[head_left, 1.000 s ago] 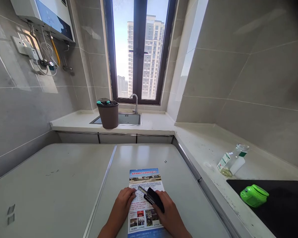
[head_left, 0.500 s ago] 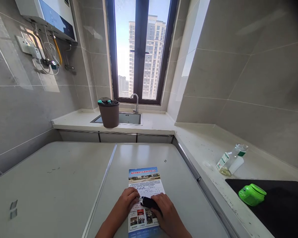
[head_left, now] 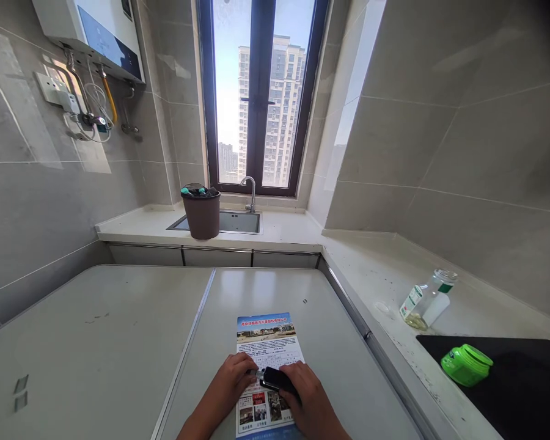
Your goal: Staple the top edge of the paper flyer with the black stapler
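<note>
A black object with a silver metal end (head_left: 274,377), its exact kind unclear, lies across the space between my hands, just over a printed flyer (head_left: 270,354). My right hand (head_left: 314,394) is closed round the black body, covering its right end. At the silver end, the fingers of my left hand (head_left: 233,376) are pinched together and hide the tip. The flyer, with a blue header, text and small photos, rests on the pale panel (head_left: 266,287) below both hands.
A brown bucket (head_left: 202,219) stands at the sink (head_left: 241,223) under the window. On the right-hand counter (head_left: 362,263) are a clear glass jar (head_left: 425,302) and a green tub (head_left: 466,365), the latter on a black surface (head_left: 522,385). A water heater (head_left: 94,40) hangs upper left.
The whole scene sits slightly lower in view. A little more of the silver end shows beside my left fingers. Both hands keep their hold on the black object.
</note>
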Available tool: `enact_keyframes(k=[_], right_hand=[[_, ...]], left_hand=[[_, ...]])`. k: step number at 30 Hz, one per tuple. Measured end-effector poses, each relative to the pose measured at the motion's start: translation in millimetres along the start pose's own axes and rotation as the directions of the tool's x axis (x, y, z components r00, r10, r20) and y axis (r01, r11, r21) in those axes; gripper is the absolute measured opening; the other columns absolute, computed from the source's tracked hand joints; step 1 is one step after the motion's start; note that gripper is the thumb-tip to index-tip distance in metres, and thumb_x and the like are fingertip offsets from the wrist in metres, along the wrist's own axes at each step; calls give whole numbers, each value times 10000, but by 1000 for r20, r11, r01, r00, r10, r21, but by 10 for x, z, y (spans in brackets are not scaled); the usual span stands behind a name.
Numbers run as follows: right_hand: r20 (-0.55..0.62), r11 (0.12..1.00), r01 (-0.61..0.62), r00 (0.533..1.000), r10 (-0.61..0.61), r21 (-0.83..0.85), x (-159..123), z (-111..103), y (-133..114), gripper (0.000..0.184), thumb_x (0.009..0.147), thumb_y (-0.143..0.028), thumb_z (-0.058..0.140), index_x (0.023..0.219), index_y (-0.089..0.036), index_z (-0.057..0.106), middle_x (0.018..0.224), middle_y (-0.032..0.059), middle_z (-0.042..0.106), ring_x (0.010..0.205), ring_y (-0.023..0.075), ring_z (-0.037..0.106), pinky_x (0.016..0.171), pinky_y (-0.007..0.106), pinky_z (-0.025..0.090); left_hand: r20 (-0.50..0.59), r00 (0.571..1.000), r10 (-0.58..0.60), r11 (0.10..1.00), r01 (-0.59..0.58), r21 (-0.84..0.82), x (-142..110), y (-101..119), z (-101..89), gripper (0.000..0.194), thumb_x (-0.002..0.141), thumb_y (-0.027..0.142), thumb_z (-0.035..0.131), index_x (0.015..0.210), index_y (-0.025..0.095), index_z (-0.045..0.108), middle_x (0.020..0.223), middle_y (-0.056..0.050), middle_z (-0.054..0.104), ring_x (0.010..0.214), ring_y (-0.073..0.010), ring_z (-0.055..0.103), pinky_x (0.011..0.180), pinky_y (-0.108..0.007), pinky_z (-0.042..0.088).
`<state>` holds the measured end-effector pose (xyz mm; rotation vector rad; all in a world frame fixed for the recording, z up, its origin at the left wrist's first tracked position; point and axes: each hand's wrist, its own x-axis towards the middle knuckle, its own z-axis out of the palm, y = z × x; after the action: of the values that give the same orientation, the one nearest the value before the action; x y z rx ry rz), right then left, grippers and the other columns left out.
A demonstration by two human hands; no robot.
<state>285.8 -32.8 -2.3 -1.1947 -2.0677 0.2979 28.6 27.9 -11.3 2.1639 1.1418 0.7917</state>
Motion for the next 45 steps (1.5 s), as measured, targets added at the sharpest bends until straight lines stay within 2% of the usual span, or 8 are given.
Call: enact_keyframes(k=[12,20,24,28,32,35,40,45], right_hand=[[-57,953,-107,990,128,284,26,-159,-2,274,918,-353,632,1178,-268,652,1069,84,708,985,262,687,860,361,578],[-180,914,-83,969,167,398,2,-280,92,377,841,-518,696,1126,-274,736,1009,93,739,933,300,707,778,372,583],[-35,885,-27,998,49,464,80,-327,-62,405,846,-598,670,1021,-244,758,872,65,717,818,241,673,730,343,544],[117,877,-4,991,-59,481,168,-250,-252,452,859,-633,648,1038,-235,763,895,71,725,862,227,655,788,360,519],[140,883,38,983,-117,467,210,-160,-312,416,867,-586,651,1091,-249,748,928,64,735,870,224,654,813,377,508],[124,888,70,982,-141,454,204,-118,-309,391,840,-550,701,1091,-254,741,927,55,738,867,222,659,811,369,511],[-39,898,-93,992,121,429,185,-120,-186,347,846,-479,733,1085,-228,728,934,55,734,853,220,677,774,339,541],[-303,930,-294,886,352,221,236,-340,306,331,917,-454,655,1124,-204,724,1064,105,741,981,272,681,880,398,526]], left_hand=[[-13,969,248,968,-248,33,-74,117,-101,283,1007,279,547,1198,338,747,1104,-71,758,990,-210,697,874,-343,585],[-52,979,199,963,-205,-177,-103,78,-119,172,977,291,616,1037,300,777,1025,-35,793,956,-196,724,1026,-427,530],[-57,990,132,964,-141,-225,-101,138,-137,216,912,290,703,1124,292,746,1036,-45,786,1036,-221,687,972,-410,538],[66,977,203,963,-187,-193,-129,212,-148,221,747,292,864,943,261,766,978,-43,765,990,-229,666,928,-371,523],[74,996,41,974,-23,-227,-163,248,-143,568,658,209,890,1177,269,668,1048,-27,724,1030,-225,648,923,-358,525],[100,992,71,971,-46,-236,-153,252,-148,543,692,196,856,1190,274,656,1052,-21,724,1013,-215,661,928,-351,525],[-191,982,-6,994,-14,-105,-56,197,-200,232,853,384,734,1024,234,690,966,-50,736,946,-243,681,867,-376,545],[-377,923,-78,961,171,218,25,54,-100,279,975,360,543,1170,228,692,1201,-117,705,1163,-313,613,1010,-514,480]])
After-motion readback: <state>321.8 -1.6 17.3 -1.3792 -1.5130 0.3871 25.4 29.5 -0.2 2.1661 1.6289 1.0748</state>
